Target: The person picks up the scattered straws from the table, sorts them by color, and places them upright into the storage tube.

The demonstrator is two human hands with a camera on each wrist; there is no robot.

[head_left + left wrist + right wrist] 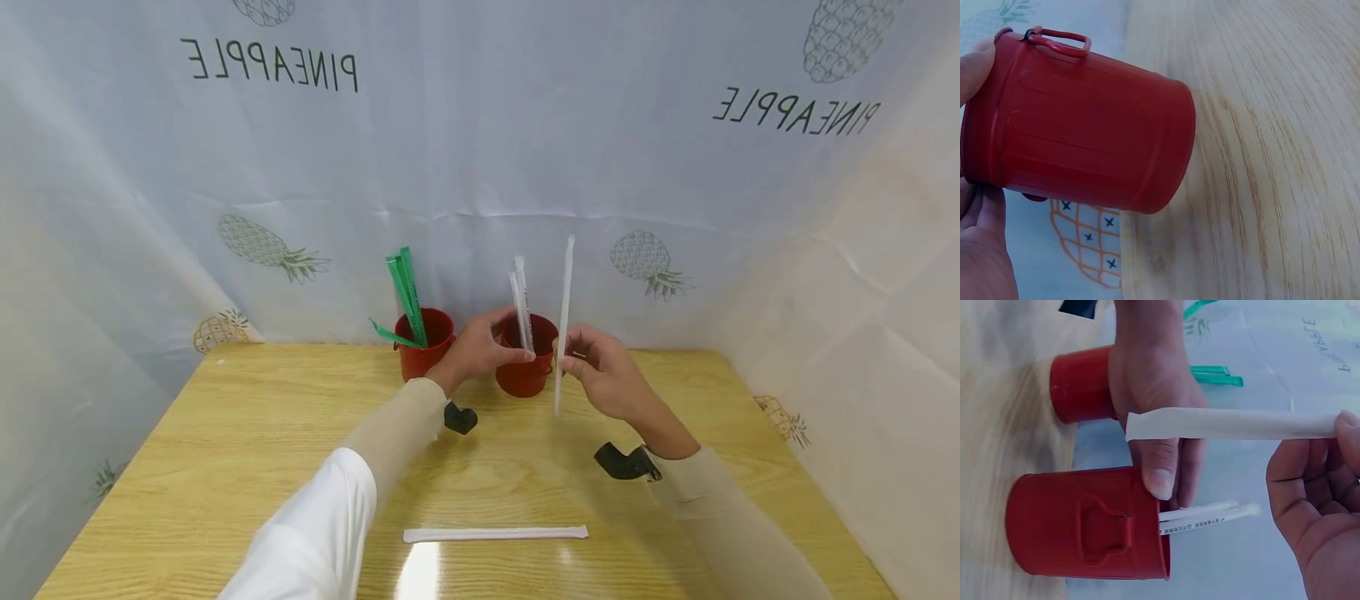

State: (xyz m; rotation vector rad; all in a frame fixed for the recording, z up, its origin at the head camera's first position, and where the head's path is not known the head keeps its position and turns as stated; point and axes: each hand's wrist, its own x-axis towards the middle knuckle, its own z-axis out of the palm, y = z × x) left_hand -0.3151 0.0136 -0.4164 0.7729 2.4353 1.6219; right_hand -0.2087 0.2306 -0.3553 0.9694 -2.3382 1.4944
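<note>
My left hand (512,340) grips the rim of a small red bucket (525,377) that holds two white wrapped straws (521,304). In the left wrist view the same bucket (1091,150) fills the frame, with my fingers (977,62) on its rim. My right hand (567,357) pinches another white wrapped straw (564,317) upright, just right of that bucket and outside it. The right wrist view shows this straw (1229,424) crossing in front of my left hand's thumb (1160,478). A second red bucket (422,346) to the left holds green straws (407,292).
One more white wrapped straw (495,533) lies flat near the front edge of the wooden table (247,450). A pale sheet printed with pineapples (480,150) hangs behind and on both sides.
</note>
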